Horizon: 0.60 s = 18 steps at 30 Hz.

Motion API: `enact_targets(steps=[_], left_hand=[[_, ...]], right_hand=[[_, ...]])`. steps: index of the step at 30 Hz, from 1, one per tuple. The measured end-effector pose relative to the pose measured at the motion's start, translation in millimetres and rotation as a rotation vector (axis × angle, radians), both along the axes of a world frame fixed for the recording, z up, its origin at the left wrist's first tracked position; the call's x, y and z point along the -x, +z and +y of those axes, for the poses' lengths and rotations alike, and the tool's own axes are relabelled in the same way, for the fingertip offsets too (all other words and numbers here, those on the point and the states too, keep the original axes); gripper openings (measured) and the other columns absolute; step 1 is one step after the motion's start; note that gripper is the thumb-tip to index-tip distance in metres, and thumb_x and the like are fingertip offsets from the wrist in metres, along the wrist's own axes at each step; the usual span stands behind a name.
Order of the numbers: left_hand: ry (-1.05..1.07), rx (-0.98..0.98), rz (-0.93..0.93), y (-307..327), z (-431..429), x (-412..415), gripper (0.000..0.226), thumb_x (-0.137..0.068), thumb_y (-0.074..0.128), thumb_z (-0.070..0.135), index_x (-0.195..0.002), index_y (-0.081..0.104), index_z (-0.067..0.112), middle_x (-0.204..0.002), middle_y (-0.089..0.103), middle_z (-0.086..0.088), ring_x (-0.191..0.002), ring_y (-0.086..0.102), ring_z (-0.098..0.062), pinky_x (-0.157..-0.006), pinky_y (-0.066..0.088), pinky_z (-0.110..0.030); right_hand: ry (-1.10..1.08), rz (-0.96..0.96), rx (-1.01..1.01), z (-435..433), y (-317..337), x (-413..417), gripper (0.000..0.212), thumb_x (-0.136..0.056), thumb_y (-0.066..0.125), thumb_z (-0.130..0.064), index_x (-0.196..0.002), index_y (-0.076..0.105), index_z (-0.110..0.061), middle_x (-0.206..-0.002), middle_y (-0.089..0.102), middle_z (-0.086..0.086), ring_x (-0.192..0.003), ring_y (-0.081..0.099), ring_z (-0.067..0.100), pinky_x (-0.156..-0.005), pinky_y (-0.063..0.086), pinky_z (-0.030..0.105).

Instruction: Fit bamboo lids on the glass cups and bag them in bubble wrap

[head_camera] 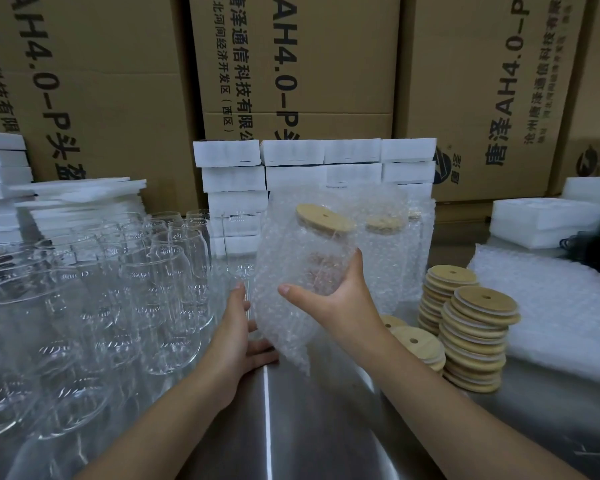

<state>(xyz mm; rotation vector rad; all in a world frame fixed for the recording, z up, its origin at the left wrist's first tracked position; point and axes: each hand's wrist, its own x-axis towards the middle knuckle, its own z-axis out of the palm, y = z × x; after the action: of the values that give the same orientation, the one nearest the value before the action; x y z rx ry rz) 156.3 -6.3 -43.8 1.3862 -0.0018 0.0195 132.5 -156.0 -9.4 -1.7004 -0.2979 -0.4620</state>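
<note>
My right grip clamping lidded glass cup through bubble wrap bag; left grip, at 7 o'clock, pinching bag bottom. I'm aiming for even tug, minding bamboo lid seating.

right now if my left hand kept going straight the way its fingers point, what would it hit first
Probably the bare glass cup standing just past the fingertips of the left hand, which holds the bag by its left side. Depth is hard to judge through clear glass.
</note>
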Motion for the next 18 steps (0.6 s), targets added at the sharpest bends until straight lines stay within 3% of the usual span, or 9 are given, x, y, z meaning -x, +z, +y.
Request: enact_targets(steps=[3,6,10,12,15,18], left_hand=[[-0.066,0.053,0.049,1.1,1.5,3.0,0.059,-0.093,0.033,0.064,-0.116,0.061,0.018,-0.090,0.076,-0.009,-0.082,0.074,-0.029,-0.075,0.057,-0.041],[-0.184,0.132,0.150,3.7,1.8,7.0,0.069,-0.092,0.032,0.068,-0.122,0.059,0.012,-0.105,0.073,-0.017,-0.091,0.072,-0.033,-0.072,0.057,-0.041],[-0.300,0.192,0.189,5.1,1.7,9.1,0.070,-0.092,0.029,0.068,-0.125,0.059,0.013,-0.114,0.071,-0.014,-0.098,0.071,-0.030,-0.070,0.059,-0.039],[-0.322,0.187,0.165,5.6,0.9,9.4,0.067,-0.092,0.029,0.068,-0.122,0.062,0.017,-0.114,0.071,-0.010,-0.102,0.070,-0.027,-0.073,0.059,-0.038],[-0.345,0.185,0.133,5.9,0.5,10.3,0.061,-0.091,0.032,0.066,-0.116,0.066,0.022,-0.115,0.072,-0.005,-0.103,0.070,-0.024,-0.074,0.060,-0.037],[-0.375,0.176,0.109,5.5,0.7,10.4,0.060,-0.091,0.033,0.064,-0.120,0.066,0.024,-0.120,0.070,-0.003,-0.109,0.067,-0.024,-0.088,0.055,-0.042]], right_hand=[[0.000,-0.001,-0.025,0.0,2.1,0.9,0.098,-0.050,0.083,-0.055,-0.129,0.026,-0.038,-0.116,0.057,-0.019,-0.102,0.058,-0.009,-0.085,0.046,0.017],[-0.014,0.007,-0.026,-0.4,4.5,2.7,0.117,-0.046,0.079,-0.063,-0.140,0.012,-0.044,-0.136,0.047,-0.010,-0.122,0.049,0.007,-0.103,0.042,0.030],[-0.023,0.007,-0.020,-0.8,5.9,4.2,0.123,-0.048,0.079,-0.061,-0.143,0.002,-0.048,-0.148,0.034,-0.006,-0.131,0.039,0.011,-0.108,0.037,0.034],[-0.018,-0.009,-0.019,-1.7,5.3,3.9,0.123,-0.054,0.082,-0.057,-0.145,0.000,-0.046,-0.150,0.027,-0.010,-0.131,0.033,0.005,-0.106,0.033,0.028],[-0.008,-0.026,-0.016,-3.1,4.4,4.6,0.123,-0.063,0.084,-0.050,-0.147,-0.004,-0.043,-0.138,0.022,-0.020,-0.122,0.023,-0.005,-0.097,0.025,0.020],[-0.005,-0.038,-0.002,-4.7,4.3,3.7,0.118,-0.064,0.084,-0.047,-0.147,0.000,-0.041,-0.132,0.029,-0.026,-0.108,0.036,-0.021,-0.089,0.029,0.006]])
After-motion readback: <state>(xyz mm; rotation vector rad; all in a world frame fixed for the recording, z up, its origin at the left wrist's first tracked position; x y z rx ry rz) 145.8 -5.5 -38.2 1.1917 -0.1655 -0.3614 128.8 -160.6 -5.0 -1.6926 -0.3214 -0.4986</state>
